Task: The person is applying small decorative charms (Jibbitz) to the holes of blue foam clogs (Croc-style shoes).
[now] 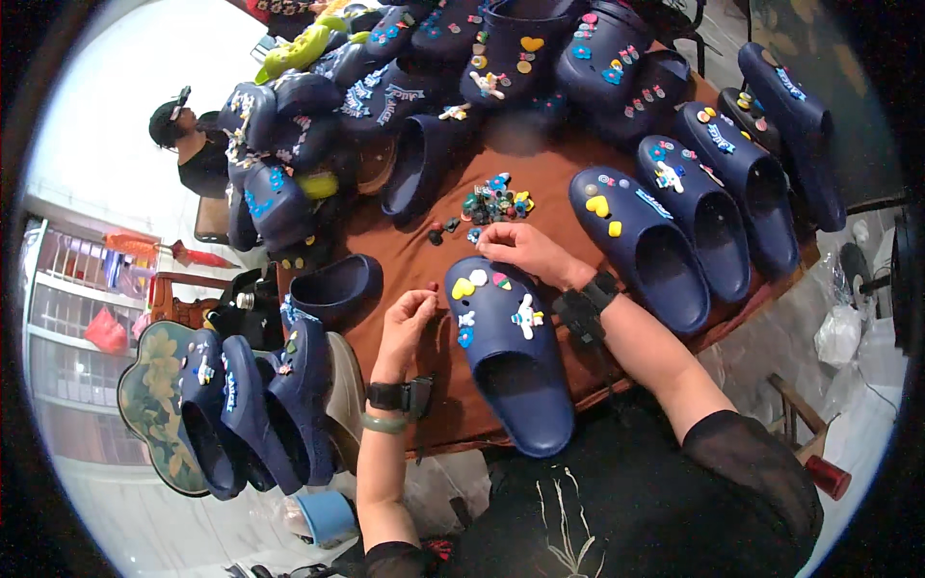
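Observation:
A dark blue clog (493, 328) lies in front of me, its toe pointing away. Its upper carries a yellow heart charm (463, 288), a white character charm (527, 317) and several other small charms. To its left, my left hand (409, 323) is closed in a pinch, with a small dark red piece (433, 286) at the fingertips. Just beyond the toe, my right hand (535, 252) has its fingertips pressed together beside a small blue-and-white charm (474, 234); whatever they hold is hidden. A pile of loose charms (496, 202) lies farther out on the brown cloth (414, 255).
Decorated clogs stand along the right edge, including a nearby clog (641, 250). A heap of clogs (385, 96) fills the far side. More clogs (255, 414) sit on a flowered stool (149, 405) at left. Another person (193, 144) is at far left.

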### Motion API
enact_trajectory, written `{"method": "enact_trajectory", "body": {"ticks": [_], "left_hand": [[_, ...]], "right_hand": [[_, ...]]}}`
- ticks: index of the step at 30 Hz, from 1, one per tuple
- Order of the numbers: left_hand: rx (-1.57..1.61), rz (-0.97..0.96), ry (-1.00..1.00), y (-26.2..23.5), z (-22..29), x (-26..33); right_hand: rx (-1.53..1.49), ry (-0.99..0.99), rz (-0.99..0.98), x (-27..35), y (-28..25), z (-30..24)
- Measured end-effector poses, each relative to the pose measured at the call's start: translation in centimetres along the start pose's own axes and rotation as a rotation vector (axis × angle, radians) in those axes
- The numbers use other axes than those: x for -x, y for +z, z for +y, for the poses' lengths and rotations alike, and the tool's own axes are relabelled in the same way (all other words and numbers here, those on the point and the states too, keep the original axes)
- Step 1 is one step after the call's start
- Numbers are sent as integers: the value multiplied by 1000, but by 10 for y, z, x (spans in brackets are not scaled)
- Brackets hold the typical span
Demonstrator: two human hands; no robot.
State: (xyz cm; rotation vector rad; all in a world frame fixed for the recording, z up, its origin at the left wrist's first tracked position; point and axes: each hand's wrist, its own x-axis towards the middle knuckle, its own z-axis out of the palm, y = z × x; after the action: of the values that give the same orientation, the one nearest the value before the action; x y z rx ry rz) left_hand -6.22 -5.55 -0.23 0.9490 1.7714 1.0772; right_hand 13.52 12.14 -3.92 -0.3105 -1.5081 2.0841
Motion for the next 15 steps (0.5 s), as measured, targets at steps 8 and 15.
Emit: {"method": "enact_trajectory", "body": {"ticks": [8,15], "left_hand": [[-88,115,232,24,-13,-36],[-465,299,407,24,-22,-52]], "right_hand": [[162,-69,57,-1,-4,4],[481,-171,-2,6,1,3]]}}
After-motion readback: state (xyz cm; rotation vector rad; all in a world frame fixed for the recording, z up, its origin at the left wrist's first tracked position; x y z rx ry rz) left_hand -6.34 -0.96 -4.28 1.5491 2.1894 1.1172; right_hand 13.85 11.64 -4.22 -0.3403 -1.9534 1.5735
